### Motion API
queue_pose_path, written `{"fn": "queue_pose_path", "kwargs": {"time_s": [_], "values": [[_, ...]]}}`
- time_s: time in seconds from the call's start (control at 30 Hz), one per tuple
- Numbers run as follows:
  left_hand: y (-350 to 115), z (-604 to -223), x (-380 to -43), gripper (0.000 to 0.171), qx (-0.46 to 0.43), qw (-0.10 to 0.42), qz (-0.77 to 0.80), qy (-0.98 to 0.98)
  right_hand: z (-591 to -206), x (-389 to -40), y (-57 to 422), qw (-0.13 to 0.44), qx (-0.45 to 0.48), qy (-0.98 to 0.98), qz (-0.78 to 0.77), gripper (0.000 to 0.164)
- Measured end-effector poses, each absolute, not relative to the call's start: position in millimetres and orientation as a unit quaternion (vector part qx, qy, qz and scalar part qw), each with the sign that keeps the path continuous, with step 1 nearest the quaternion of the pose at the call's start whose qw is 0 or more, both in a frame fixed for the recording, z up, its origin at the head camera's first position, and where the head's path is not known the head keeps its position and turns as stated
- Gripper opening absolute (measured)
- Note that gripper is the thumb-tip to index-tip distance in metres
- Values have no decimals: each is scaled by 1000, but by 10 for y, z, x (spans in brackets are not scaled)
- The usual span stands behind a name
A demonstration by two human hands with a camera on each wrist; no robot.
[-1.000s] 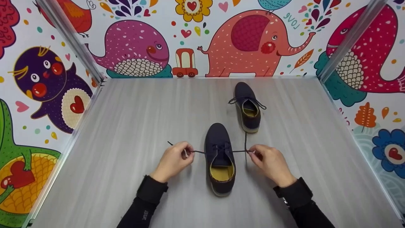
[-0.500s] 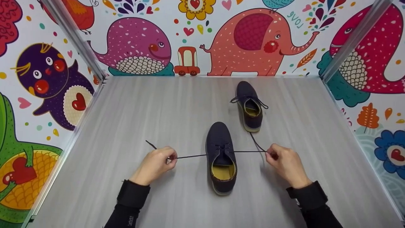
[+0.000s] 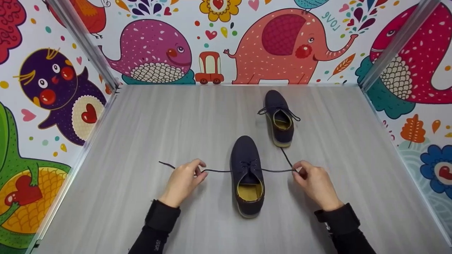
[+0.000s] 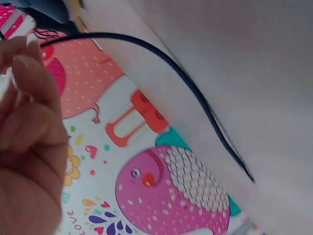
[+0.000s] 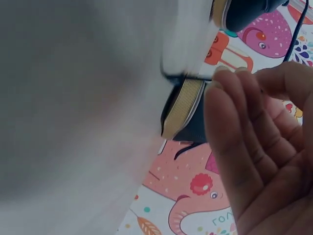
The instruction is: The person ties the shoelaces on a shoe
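Note:
A dark navy shoe (image 3: 245, 151) with a yellow insole stands on the grey floor between the hands, toe pointing away. Its shoelace (image 3: 218, 171) runs out to both sides, sagging slightly. On the left, my left hand (image 3: 182, 181) pinches one lace end between thumb and fingers. The loose tail curves past that hand in the left wrist view, where the lace (image 4: 195, 93) shows its tip. At the right, my right hand (image 3: 317, 185) pinches the other end near its fingertips. From there the tail reaches toward the heel of the second shoe.
The second navy shoe (image 3: 278, 120) stands farther back, slightly right, with lace loops sticking out on both sides. Printed cartoon wall panels (image 3: 155, 49) close off the back and sides of the grey floor (image 3: 159, 123), with metal posts (image 3: 392, 46) at the corners.
Both hands first moved apart, drawing the lace out straight to each side. Since then the left hand has come back toward the shoe, the right slightly inward, and the lace has slackened.

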State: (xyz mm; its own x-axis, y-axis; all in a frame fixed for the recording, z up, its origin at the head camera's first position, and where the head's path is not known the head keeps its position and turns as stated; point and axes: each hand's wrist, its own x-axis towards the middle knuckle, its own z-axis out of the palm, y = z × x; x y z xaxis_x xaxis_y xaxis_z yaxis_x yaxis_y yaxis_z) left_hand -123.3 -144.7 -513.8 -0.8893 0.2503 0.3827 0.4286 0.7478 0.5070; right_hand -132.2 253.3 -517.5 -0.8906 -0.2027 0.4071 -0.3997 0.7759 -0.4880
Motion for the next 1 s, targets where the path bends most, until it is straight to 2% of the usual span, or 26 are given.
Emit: {"fn": "queue_pose_path", "kwargs": {"time_s": [0.1,0.2,0.27,0.4,0.47,0.53,0.63,0.77,0.83,0.9,1.0], "values": [[-1307,-5123,-1162,14,-152,106,-369,-911,-5205,-1263,2450,146,141,-923,328,14],[-1149,-5127,-1095,26,-129,36,-436,-890,-5240,-1203,2356,122,131,-909,377,5],[-1044,-5143,-1082,33,-116,-7,-476,-872,-5270,-1171,2287,123,127,-900,399,5],[-885,-5188,-1126,37,-83,-63,-548,-830,-5304,-1099,2157,195,117,-882,413,17],[-838,-5203,-1169,36,-65,-72,-578,-810,-5311,-1056,2102,236,113,-870,417,24],[-805,-5206,-1214,34,-44,-75,-609,-789,-5307,-1013,2054,244,116,-863,426,23],[-765,-5185,-1275,32,-6,-77,-661,-746,-5288,-973,1995,178,113,-864,457,8],[-718,-5134,-1337,34,43,-88,-729,-677,-5241,-1007,1928,17,76,-854,514,29],[-696,-5113,-1363,33,50,-99,-750,-653,-5213,-1053,1899,-41,53,-840,538,37],[-670,-5091,-1384,32,44,-114,-761,-637,-5192,-1103,1870,-75,31,-823,563,41],[-624,-5048,-1409,31,25,-135,-769,-625,-5170,-1154,1841,-91,-1,-803,589,48]]}}
